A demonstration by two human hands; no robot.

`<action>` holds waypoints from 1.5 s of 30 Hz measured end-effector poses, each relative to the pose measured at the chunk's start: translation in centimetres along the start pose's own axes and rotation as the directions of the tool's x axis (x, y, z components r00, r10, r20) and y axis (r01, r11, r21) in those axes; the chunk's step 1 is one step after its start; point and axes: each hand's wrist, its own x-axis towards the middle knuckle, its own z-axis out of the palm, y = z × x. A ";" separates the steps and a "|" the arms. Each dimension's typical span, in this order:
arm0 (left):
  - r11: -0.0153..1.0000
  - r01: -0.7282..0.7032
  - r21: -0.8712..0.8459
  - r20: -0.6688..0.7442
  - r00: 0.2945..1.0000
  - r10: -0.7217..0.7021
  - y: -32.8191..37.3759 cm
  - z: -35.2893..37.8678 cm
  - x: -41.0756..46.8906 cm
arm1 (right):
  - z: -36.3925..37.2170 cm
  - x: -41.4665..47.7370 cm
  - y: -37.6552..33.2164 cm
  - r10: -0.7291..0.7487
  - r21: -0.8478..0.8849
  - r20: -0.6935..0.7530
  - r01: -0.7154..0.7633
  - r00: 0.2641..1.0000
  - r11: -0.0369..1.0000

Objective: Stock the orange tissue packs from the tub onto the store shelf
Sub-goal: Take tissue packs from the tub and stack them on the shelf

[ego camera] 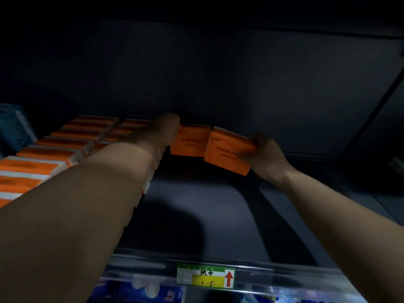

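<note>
Deep in the dark shelf (207, 206), my right hand (265, 156) grips an orange tissue pack (227, 150) by its right end, tilted and lifted off the shelf floor. Just to its left stands a second orange pack (189, 139) against the back wall; my left hand (165, 127) rests against its left edge, fingers hidden behind it. Rows of orange packs (65, 145) fill the shelf's left side under my left forearm. The tub is out of view.
A clear plastic rail with a green and yellow price label (205, 277) runs along the shelf's front edge. Blue packaged goods (13, 125) sit at the far left, and more blue items (144, 291) show on the level below. The shelf's right half is bare.
</note>
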 end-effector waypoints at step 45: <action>0.996 0.080 0.031 -0.177 0.981 -0.073 -4.7 -9.6 -20.2 | 9.5 -9.2 -12.5 -0.455 -0.244 0.058 0.455 0.888 0.856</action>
